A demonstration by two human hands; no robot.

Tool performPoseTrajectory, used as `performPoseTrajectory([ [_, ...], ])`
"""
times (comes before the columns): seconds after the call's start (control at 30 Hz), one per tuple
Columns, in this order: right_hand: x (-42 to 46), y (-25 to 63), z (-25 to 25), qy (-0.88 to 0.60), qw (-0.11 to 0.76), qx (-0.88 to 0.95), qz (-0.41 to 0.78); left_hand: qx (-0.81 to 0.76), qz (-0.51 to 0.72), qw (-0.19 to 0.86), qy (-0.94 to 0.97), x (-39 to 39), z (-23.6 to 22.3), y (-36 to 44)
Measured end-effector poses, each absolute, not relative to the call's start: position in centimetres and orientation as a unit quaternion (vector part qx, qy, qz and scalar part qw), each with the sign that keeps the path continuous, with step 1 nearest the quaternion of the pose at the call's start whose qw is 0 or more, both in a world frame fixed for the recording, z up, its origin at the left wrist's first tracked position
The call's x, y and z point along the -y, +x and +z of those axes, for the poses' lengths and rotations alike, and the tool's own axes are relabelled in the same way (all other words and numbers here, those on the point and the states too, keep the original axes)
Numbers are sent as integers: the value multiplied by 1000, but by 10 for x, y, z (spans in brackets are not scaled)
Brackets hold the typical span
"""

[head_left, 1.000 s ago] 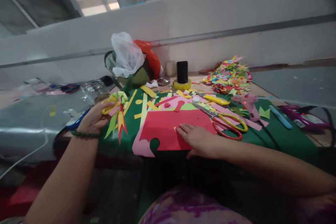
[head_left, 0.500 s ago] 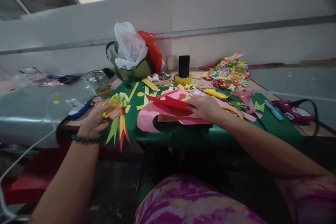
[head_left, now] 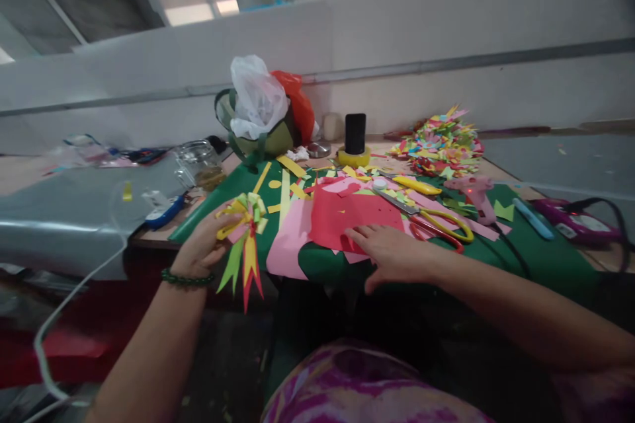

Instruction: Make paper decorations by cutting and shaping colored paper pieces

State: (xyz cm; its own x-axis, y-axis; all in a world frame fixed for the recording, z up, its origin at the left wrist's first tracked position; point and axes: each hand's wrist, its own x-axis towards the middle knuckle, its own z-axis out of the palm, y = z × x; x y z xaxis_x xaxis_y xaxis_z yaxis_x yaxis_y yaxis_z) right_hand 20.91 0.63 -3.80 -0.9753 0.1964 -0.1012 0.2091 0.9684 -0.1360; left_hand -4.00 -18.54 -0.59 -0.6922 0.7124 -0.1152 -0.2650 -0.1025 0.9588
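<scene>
My left hand [head_left: 211, 234] is closed on a paper rosette [head_left: 244, 225] with yellow and pale green loops and pointed green, yellow and red tails hanging down. My right hand [head_left: 389, 250] lies with fingers stretched out at the front edge of a red paper sheet [head_left: 337, 215], holding nothing. The red sheet rests over pink paper [head_left: 289, 248], which curls off the table's front. To the right of the red sheet lie scissors [head_left: 421, 213] with red and yellow handles, slightly open, beyond my right wrist.
A pink glue gun [head_left: 477, 195], a yellow cutter knife [head_left: 418, 186] and a blue pen [head_left: 533, 218] lie to the right. Behind are a pile of paper pieces [head_left: 444, 142], a phone [head_left: 355, 132] on a tape roll [head_left: 354, 157] and a green bag [head_left: 265, 145]. A jar [head_left: 196, 162] stands left.
My right hand has let go of the red paper, which now lies flat, and its fingers have spread. The scissors have come into plain view. My left hand still holds the rosette.
</scene>
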Motion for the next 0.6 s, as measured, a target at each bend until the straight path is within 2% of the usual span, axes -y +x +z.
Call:
performPoseTrajectory([
  [0.17, -21, 234, -77, 125, -5, -989, -74, -560, 698, 390, 217, 184, -38, -30],
  [0.3, -40, 242, -92, 111, -28, -992, -43, -545, 687, 418, 238, 172, -39, -12],
  [0.43, -36, 243, -89, 98, -64, -992, -36, -527, 677, 424, 289, 150, -27, -1],
  [0.6, -8, 246, -61, 115, -38, -989, -87, -557, 651, 401, 323, 122, -12, 0],
])
